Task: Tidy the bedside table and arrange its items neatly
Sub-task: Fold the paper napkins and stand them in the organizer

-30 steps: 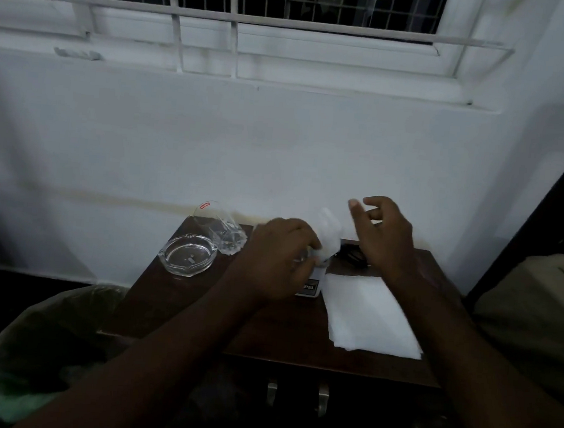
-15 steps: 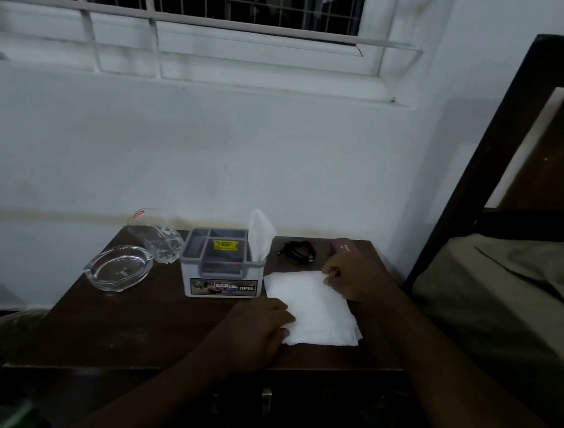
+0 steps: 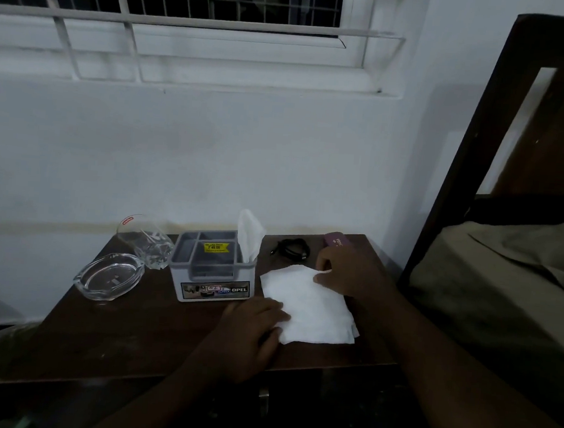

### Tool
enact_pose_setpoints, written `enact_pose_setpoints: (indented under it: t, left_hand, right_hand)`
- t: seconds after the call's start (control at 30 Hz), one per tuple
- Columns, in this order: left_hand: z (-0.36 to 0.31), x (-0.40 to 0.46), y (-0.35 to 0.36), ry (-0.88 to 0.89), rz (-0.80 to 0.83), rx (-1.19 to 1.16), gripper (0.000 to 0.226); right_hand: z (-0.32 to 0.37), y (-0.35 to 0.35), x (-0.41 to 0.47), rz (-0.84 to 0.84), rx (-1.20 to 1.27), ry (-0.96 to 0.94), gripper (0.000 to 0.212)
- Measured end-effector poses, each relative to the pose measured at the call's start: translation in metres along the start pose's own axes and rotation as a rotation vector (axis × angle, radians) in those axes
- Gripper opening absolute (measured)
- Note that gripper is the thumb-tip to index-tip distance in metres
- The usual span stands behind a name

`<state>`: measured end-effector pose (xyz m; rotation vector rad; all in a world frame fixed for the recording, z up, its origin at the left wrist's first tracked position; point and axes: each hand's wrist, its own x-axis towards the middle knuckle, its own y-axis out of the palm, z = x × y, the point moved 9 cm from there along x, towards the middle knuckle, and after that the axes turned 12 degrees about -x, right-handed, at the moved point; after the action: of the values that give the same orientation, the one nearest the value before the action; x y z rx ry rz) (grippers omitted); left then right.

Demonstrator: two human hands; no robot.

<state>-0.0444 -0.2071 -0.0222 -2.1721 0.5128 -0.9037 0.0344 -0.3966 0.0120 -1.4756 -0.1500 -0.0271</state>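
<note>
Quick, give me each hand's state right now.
Left hand: open, pressing flat on the white tissue.
Right hand: fingers pinching the tissue's far corner.

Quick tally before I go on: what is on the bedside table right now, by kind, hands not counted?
Glass items: 2, tumbler and ashtray
Paper items: 2, napkin stack and tissue standing in the organizer
Plastic organizer: 1
Black cord: 1
Maroon booklet: 1
Total: 7
</note>
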Motion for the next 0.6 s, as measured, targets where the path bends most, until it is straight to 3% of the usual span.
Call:
enact_pose_setpoints:
  t: [0.17, 0.43, 0.6]
  left_hand:
    - [0.0, 0.0, 0.002, -0.012, 0.022, -0.003, 0.039]
    - [-0.002, -0.001, -0.002, 0.016, -0.056, 0.022, 0.033]
    - [0.0, 0.0, 0.001, 0.009, -0.039, 0.041, 0.033]
  right_hand:
    - [0.012, -0.015, -0.007, 0.043, 0.078, -0.17, 0.011]
    - [0.001, -0.014, -0.011, -0.011, 0.073, -0.135, 0.014]
    - [0.01, -0.013, -0.018, 0.16, 0.219, -0.23, 0.025]
